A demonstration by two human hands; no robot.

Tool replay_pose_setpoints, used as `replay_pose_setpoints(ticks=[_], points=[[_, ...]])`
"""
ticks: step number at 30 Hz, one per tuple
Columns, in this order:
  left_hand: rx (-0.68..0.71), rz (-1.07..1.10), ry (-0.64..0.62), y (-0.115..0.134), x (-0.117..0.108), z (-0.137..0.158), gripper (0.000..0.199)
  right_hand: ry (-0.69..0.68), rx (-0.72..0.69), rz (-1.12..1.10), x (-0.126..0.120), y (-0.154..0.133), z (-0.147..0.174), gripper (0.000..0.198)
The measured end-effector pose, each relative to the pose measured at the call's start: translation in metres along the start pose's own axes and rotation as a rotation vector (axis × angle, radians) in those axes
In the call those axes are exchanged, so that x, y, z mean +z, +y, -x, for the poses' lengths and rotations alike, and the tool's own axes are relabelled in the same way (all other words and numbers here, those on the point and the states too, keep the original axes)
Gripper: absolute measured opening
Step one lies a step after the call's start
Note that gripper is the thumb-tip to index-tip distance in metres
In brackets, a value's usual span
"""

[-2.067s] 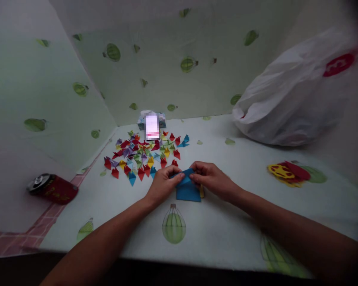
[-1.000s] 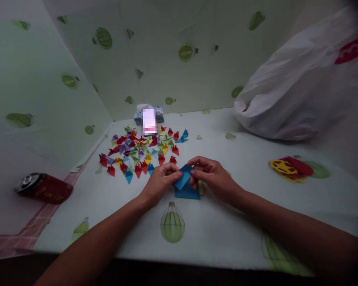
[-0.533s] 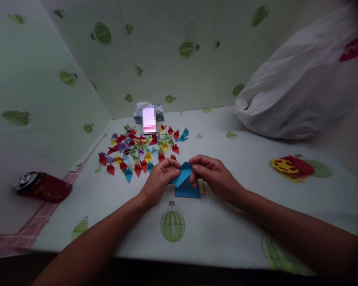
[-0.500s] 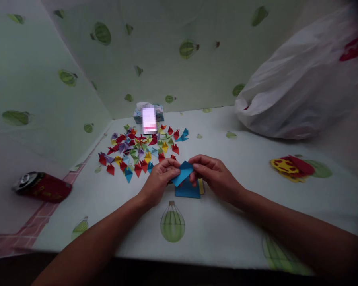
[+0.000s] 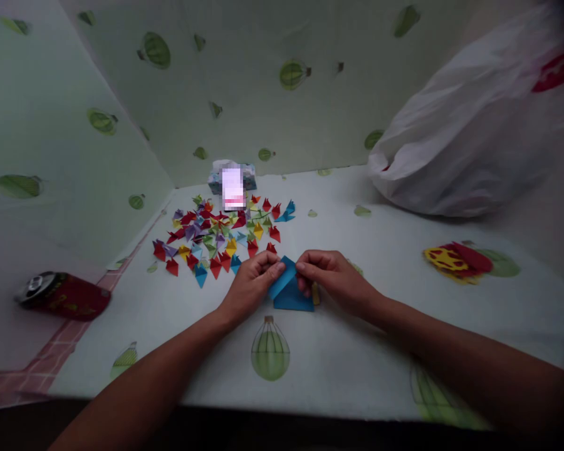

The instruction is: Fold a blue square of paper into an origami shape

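A small folded piece of blue origami paper point(image 5: 283, 277) is pinched between both hands above the table. My left hand point(image 5: 258, 279) grips its left side between thumb and fingers. On its right edge, my right hand point(image 5: 328, 274) closes thumb against index finger. Beneath them lies a stack of blue paper point(image 5: 293, 303), with a bit of yellow paper point(image 5: 316, 294) showing at its right side; the fingers partly hide both. Just beyond my left hand spreads a cluster of folded paper cranes point(image 5: 224, 261) in red, yellow, green, purple and blue.
A tissue box point(image 5: 250, 177) stands at the back, with a bright, blurred-out phone-like object point(image 5: 233, 187) before it. A red can point(image 5: 68, 297) lies at left. At right are a white plastic bag point(image 5: 446, 150) and red and yellow cut-outs point(image 5: 455, 262) on the patterned tablecloth point(image 5: 357, 369).
The blue paper has turned steeper and narrower between my hands, and sits slightly further left. My right fingers have shifted a little along its edge. The whole view has moved slightly.
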State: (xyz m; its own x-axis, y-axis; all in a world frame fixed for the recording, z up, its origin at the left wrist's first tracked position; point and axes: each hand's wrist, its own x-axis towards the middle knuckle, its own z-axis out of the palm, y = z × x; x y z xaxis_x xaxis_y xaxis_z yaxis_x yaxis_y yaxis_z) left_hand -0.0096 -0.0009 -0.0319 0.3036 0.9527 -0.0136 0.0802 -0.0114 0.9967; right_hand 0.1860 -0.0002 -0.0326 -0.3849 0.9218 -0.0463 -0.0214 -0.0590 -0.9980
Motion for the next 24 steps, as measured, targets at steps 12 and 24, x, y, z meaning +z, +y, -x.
replay_pose_setpoints(ticks=[12,24], points=[[0.028,-0.078,0.032,-0.0034,-0.0007,0.0012,0.031,-0.035,-0.024,-0.040,0.0000,-0.0008,0.0008,0.028],[-0.171,0.147,0.010,0.0011,0.0060,0.0004,0.037,-0.063,-0.031,-0.016,0.0007,0.0000,0.0025,0.033]])
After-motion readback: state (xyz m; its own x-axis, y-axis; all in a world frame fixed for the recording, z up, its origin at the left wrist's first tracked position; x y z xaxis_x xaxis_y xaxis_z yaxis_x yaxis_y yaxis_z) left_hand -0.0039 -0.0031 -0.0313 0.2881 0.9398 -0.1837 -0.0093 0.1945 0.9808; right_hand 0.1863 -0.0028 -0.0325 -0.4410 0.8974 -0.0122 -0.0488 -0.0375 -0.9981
